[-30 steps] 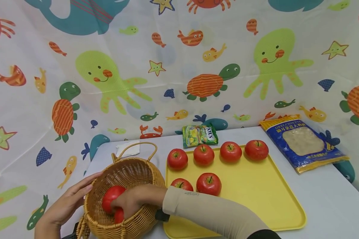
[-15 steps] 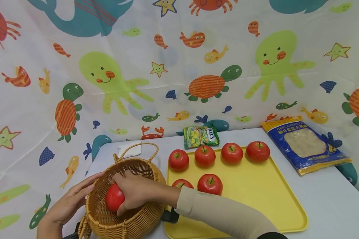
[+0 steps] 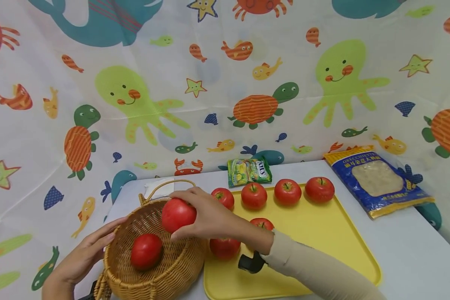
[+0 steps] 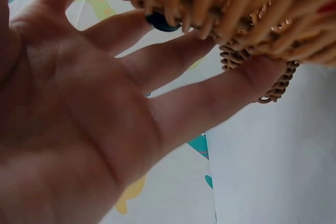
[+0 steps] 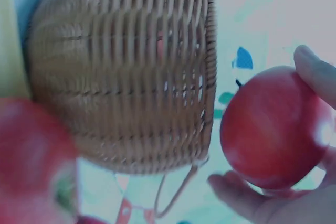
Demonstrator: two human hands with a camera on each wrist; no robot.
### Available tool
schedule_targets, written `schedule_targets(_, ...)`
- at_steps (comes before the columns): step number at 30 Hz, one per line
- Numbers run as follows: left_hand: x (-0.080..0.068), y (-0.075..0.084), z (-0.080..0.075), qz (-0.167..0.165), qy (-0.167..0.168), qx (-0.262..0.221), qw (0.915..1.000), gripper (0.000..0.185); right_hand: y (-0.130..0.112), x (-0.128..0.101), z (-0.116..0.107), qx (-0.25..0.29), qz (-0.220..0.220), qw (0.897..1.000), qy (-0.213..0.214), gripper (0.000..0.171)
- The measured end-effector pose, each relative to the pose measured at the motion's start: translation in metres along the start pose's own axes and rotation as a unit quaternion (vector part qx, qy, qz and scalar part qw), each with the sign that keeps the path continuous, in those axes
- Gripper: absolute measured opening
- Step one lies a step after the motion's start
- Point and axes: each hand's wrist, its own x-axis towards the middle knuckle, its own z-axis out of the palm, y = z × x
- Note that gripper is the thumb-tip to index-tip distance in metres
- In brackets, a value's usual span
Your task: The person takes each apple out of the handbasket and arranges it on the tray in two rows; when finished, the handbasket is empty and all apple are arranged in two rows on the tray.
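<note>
My right hand (image 3: 206,214) grips a red apple (image 3: 178,215) above the right rim of the wicker basket (image 3: 187,258). In the right wrist view, thumb and fingers curl around that apple (image 5: 275,127), which is apart from the basket's weave (image 5: 126,72). One more red apple (image 3: 146,251) lies inside the basket. My left hand (image 3: 80,258) rests against the basket's left side. In the left wrist view, the left hand (image 4: 105,93) has its fingers nearly straight, their tips touching the woven wall (image 4: 252,14).
A yellow tray (image 3: 307,250) right of the basket bears several red apples (image 3: 254,196), partly hidden by my right arm. Behind it lies a green snack packet (image 3: 249,171). A blue pasta bag (image 3: 378,179) lies at the right, and a white tissue (image 3: 161,187) behind the basket.
My right hand has come up out of the basket and moved right with an apple in its grip. The other apple stays inside. The left hand has kept its place.
</note>
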Motion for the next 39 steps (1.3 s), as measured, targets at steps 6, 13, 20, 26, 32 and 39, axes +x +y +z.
schedule_targets(6,-0.002,-0.001,0.001,0.001,0.004,0.008,1.0,0.049,0.022,-0.028,-0.016,0.014,0.015,0.998,0.051,0.087)
schedule_targets(13,-0.001,-0.001,0.001,0.001,0.004,0.01,0.9999,0.048,0.045,-0.063,-0.039,0.019,0.079,0.988,0.13,0.092)
schedule_targets(20,-0.003,-0.001,0.001,0.003,-0.002,0.009,0.9999,0.049,0.069,-0.095,-0.061,0.021,0.097,0.983,0.153,0.084)
schedule_targets(26,-0.003,-0.001,0.002,0.005,0.001,0.014,0.9999,0.049,0.095,-0.125,-0.078,0.121,0.151,0.965,0.176,0.067)
schedule_targets(32,-0.002,-0.001,0.001,0.004,0.005,0.02,0.9998,0.049,0.117,-0.152,-0.088,0.168,0.192,0.94,0.226,0.059)
schedule_targets(39,-0.001,0.0,0.0,0.019,-0.002,0.023,0.9996,0.049,0.137,-0.172,-0.09,0.183,0.24,0.933,0.196,0.072)
